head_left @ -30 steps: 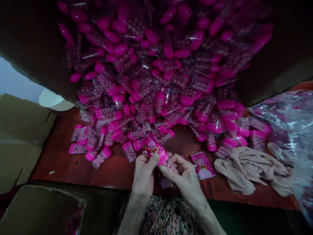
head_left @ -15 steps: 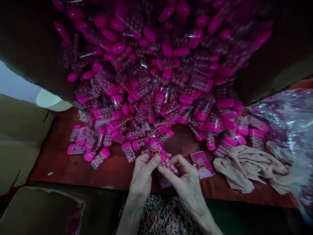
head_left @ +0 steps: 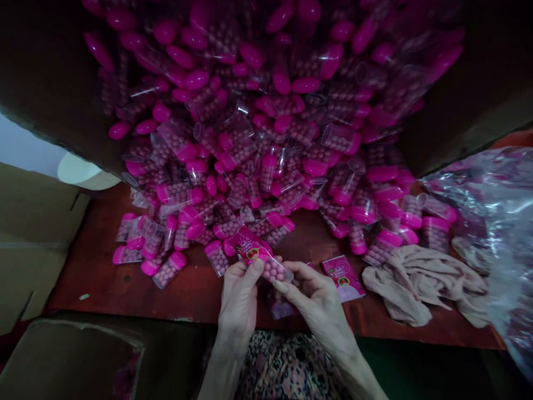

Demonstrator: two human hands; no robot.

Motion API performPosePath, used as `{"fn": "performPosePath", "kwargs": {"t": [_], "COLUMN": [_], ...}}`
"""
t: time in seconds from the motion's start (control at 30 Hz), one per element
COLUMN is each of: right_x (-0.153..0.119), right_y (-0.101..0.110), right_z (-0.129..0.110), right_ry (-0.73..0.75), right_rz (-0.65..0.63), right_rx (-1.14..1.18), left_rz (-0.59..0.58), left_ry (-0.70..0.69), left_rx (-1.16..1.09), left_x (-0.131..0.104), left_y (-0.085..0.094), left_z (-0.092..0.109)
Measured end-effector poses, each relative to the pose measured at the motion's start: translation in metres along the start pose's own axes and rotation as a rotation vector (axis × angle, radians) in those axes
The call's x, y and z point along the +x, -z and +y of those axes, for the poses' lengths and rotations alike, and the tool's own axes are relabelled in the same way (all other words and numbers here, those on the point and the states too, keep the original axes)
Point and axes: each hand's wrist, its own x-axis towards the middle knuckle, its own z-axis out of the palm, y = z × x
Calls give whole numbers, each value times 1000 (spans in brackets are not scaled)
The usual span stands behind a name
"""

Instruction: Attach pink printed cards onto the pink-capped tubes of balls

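Unreadable lettering (head_left: 246, 243) on pink labels (head_left: 255, 249)

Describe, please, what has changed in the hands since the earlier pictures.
The held container has tipped flatter, its labelled end swinging left, and more pink beads show beyond the label. The left hand keeps hold; the right hand stays at the clear end. The flat pink wrapper and cloth stay put.

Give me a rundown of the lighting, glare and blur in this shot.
Head view: dim overall, with the side wall on the right nearly black; head view: glints on the plastic sheeting; head view: the container pile turns murky and soft toward the top, while the left hand and right hand look clearer.
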Motion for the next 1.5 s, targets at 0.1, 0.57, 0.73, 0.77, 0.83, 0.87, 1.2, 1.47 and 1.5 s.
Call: {"fn": "performPosePath", "kwargs": {"t": [0.1,0.57,0.73,0.77,0.83,0.87,1.2,1.47,1.5], "right_x": [-1,1,2,2,2,2,-8,-15,-15], "right_y": [-7,-7,-9,-8,-7,-6,-11,-13,-12], "right_z": [0,0,3,4,5,6,3,3,4], "right_ry": [-41,-143,-96,-86,-65,-52,158,322,331], "right_rz": [49,-33,-12,-16,-30,-35,43,42,45], "right_rx": [82,88,47,33,-2,-20,-319,-551,-549], "left_rz": [-3,46,4,-4,3,17,68,-5,-29], "left_ry": [-14,84,59,47,21,6,-5,-105,-105], "left_rx": [-4,-14,-47,-51,-46,-40,13,-11,4], "left_x": [-4,-4,-5,-5,-4,-3,-3,1,0], "left_y": [-2,0,0,0,-2,-4,-13,-8,-8], "left_z": [-5,-1,0,1,3,4,3,6,6]}}
